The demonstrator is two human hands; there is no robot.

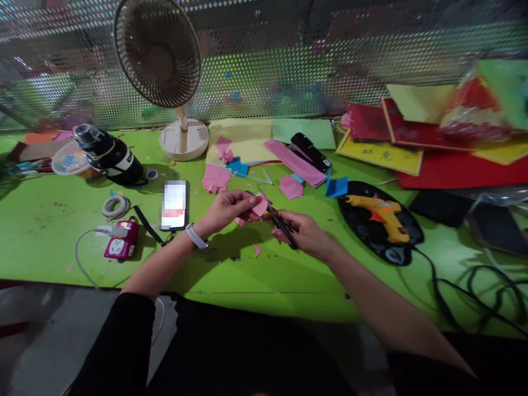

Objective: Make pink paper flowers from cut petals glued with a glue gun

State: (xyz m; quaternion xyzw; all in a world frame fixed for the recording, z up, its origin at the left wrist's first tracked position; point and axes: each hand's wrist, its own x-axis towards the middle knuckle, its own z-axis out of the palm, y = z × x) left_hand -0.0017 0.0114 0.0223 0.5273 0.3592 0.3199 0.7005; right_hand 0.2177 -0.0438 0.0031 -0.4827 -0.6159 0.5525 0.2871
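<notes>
Right of the phone (175,205), the right hand (304,234) is gripping scissors (284,226) and the left hand (231,209) is pinching pink paper (259,205), seemingly light, limp, easily creased and best held by its edge. Behind-left of the phone, a clear tub (60,168) is holding small, indistinct coloured bits (73,159).

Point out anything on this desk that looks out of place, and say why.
A pink scrap lies loose on the desk, on the near side of the left hand, apart from the stacked pink paper; probably a stray offcut. Nothing looks clearly spilled.
</notes>
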